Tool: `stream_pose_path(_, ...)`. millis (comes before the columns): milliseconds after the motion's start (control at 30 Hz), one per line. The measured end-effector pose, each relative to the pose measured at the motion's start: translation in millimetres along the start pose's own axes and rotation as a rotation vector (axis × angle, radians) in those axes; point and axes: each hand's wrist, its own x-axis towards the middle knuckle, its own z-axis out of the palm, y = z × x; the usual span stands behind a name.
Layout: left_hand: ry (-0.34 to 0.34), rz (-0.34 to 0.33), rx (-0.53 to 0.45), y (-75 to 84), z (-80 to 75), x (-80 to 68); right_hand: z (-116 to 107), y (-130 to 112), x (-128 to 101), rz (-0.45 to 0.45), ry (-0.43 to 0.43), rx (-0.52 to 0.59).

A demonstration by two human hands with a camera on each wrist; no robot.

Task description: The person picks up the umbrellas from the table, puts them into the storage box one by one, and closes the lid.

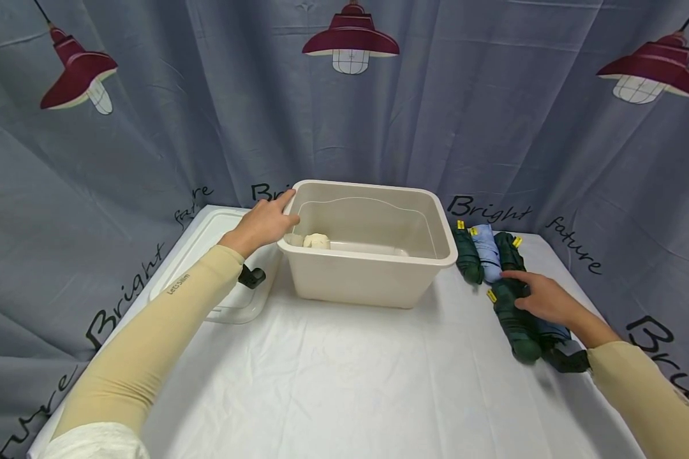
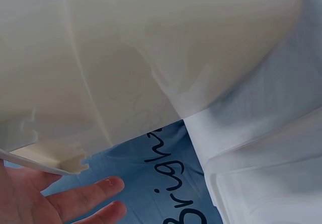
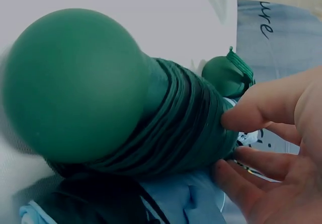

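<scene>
A beige plastic bin [image 1: 373, 268] stands in the middle of the white-covered table. My left hand [image 1: 270, 220] rests on its left rear rim corner; the left wrist view shows that left hand [image 2: 60, 201] with straight fingers under the rim lip [image 2: 65, 163]. A small beige object [image 1: 316, 241] lies inside the bin. On the right, my right hand [image 1: 542, 299] grips a folded dark green umbrella [image 1: 513, 325]. In the right wrist view the thumb and fingers of the right hand [image 3: 229, 143] close on either side of this umbrella [image 3: 166, 128], whose round handle faces the camera.
Three more folded umbrellas, dark green [image 1: 467, 258], light blue [image 1: 487, 252] and dark green [image 1: 508, 248], lie behind the right hand. A blue one [image 1: 553, 331] lies under it. A clear lid [image 1: 207, 255] with a black latch [image 1: 251, 276] lies left of the bin. A curtain hangs behind.
</scene>
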Motion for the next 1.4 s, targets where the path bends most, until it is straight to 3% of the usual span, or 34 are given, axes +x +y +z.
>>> stream_pose_path(633,-0.005,-0.012,-0.011,1.3,-0.3,-1.2,3.8,4.4,-2.8,0.051,0.080,-0.033)
stream_pose_path(1000,0.002,-0.002,0.003,-0.2,1.1,-0.9,9.4,-4.0,-1.2,0.099,0.017,-0.043)
stream_pose_path(1400,0.022,0.015,0.013,-0.7,1.1,0.3,18.5,-18.6,6.9,0.013,-0.017,-0.044)
